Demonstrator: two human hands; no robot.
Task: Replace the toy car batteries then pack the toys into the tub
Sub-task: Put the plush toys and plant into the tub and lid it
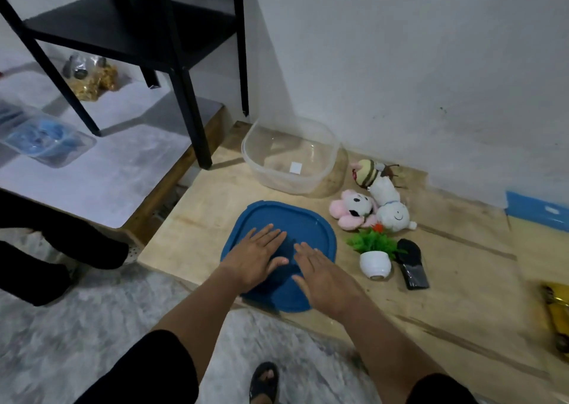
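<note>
both hands flat, fingers spread, nothing gripped: left hand (257, 257) and right hand (323, 276) rest palm-down side by side on the blue lid (308, 222), which lies on the wood board (462, 296). clear tub (261, 169) sits open and empty just beyond the lid near the wall, well out of either grip. right of the lid: pink plush (354, 208), white plush (391, 206), striped plush (368, 172), potted plant (374, 253), black object (411, 263); a yellow toy (558, 314) at the far right edge, blurred.
</note>
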